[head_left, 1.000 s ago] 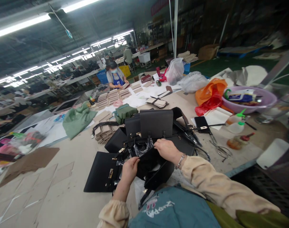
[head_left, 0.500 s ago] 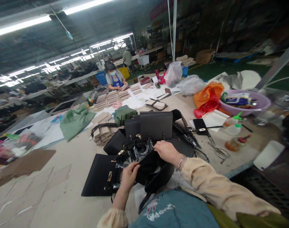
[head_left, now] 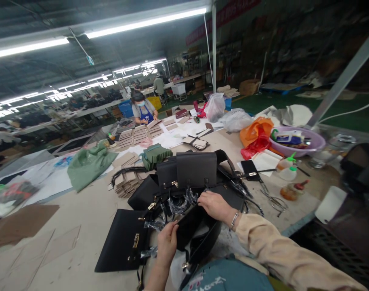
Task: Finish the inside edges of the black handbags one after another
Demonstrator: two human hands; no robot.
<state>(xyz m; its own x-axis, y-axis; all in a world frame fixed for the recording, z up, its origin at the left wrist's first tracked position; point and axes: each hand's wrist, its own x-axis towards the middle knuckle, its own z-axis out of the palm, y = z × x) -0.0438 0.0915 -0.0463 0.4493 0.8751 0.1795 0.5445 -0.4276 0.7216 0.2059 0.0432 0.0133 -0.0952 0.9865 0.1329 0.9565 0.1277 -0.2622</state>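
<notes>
A black handbag (head_left: 189,227) stands at the table's near edge, its mouth facing up toward me. My left hand (head_left: 167,241) pinches the left end of its upper rim between thumb and fingers. At the right end of that rim, my right hand (head_left: 214,205) grips with curled fingers. Just beyond lie several more black handbags, one of them upright (head_left: 196,169), with plastic-wrapped handles (head_left: 178,204) among them. Another black bag with a gold clasp (head_left: 120,240) lies flat to the left of my left hand. The inside of the held bag is mostly dark.
Scissors (head_left: 275,200), a phone (head_left: 250,169) and glue bottles (head_left: 289,173) lie to the right, near a purple basin (head_left: 316,146). Stacked beige pieces (head_left: 130,182), green pieces (head_left: 156,155) and a green bag (head_left: 89,165) lie beyond. A person in a blue apron (head_left: 146,115) works across the table.
The view has shifted, so the table's things sit lower in the picture. Both hands keep their hold on the bag's rim, and more of its front clasp shows.
</notes>
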